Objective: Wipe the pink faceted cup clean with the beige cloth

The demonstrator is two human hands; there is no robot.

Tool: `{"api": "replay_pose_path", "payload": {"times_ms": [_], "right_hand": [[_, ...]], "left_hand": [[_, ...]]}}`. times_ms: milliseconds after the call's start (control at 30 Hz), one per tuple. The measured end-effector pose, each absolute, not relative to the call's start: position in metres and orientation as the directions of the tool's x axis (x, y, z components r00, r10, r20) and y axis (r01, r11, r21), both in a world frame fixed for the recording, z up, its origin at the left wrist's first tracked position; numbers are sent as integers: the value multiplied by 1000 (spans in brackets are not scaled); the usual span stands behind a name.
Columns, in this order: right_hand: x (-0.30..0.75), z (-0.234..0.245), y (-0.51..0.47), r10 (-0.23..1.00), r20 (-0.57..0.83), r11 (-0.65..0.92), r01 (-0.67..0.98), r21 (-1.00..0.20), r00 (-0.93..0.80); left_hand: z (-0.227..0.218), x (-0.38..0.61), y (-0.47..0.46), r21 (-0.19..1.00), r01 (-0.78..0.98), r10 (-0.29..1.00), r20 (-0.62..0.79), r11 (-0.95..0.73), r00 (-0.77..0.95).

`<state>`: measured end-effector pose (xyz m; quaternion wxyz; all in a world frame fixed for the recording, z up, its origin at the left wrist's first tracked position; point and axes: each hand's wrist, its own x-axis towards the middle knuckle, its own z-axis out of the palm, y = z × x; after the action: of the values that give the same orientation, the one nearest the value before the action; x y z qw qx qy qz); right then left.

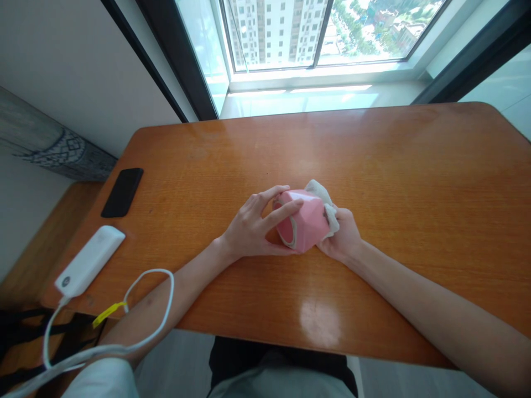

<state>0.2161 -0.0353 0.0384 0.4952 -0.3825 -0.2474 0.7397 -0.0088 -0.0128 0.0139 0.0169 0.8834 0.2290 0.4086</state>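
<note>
Pink faceted cup [302,221] held above the middle of the table [365,155], its open mouth turned down and toward the left. The left hand [251,229] grips the body, fingers spread across the facets. The right hand [342,235] is closed on a white cloth [322,194], pressing it to the cup's far end. The cup appears stiff, probably glazed ceramic: fairly heavy, fragile if knocked, and perhaps slippery on its smooth faces. The surest hold seems to be around the body, away from the thin rim. A phone [122,192] and power bank [89,261] lie to the left.
</note>
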Motion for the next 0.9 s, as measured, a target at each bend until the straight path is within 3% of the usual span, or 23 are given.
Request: {"api": "replay_pose_path", "payload": {"times_ms": [100,300,433,633,900], "right_hand": [[216,39,-35,920,-331,-391,-541,-744,-211],[216,40,-36,917,-340,-398,-551,-734,-209],[220,36,-36,914,-340,-405,-529,-746,-220],[217,38,-36,921,-343,-386,-543,-746,-184],[215,37,-34,937,-282,-349,-583,-734,-206]], "left_hand": [[14,-7,-13,304,397,488,684,-866,541],[8,-9,-6,154,266,294,710,-952,640],[10,-10,-9,131,308,304,719,-942,625],[16,-6,-15,402,336,524,670,-852,526],[6,-11,-8,214,288,354,677,-933,645]]}}
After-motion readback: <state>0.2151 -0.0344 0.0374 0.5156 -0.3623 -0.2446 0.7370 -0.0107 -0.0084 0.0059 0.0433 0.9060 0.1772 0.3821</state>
